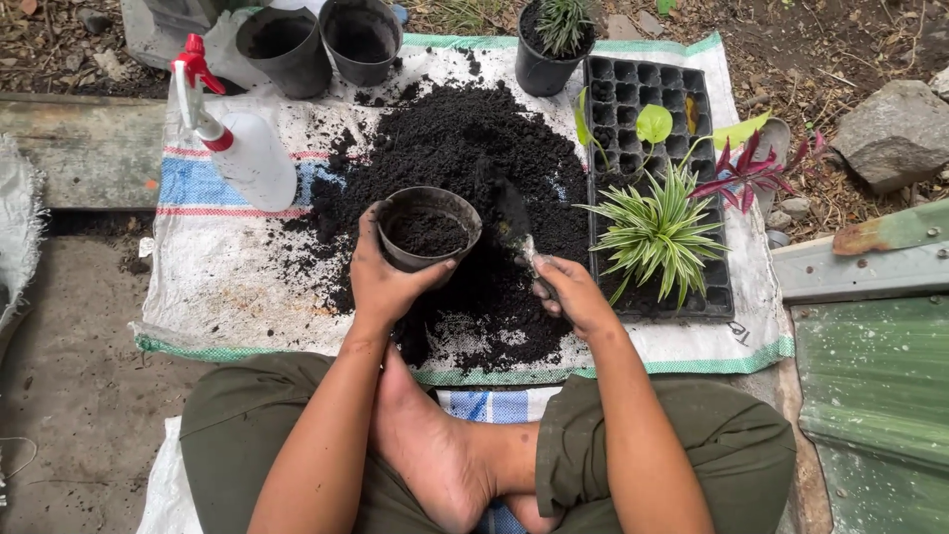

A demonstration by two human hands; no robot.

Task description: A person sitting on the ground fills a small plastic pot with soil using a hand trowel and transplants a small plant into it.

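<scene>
Black pot (427, 229) in cupped left hand (381, 282)

The soil heap (465, 178) lies in the middle of the sack (227, 287) spread on the ground. On the heap's near left edge sits a pot (427, 229) with soil in it, the left hand (386, 282) around it. On the heap's right side lies a trowel (514, 218), its handle in the right hand (573, 295). Left of the heap lies a spray bottle (242, 148). Behind the heap to the left stand two pots (321, 44); behind it to the right stands a potted plant (556, 44). Right of the heap lies a seedling tray (647, 99), with plants (657, 232) on its near half. Well right of the heap, beyond the sack, lies a rock (895, 133).
</scene>
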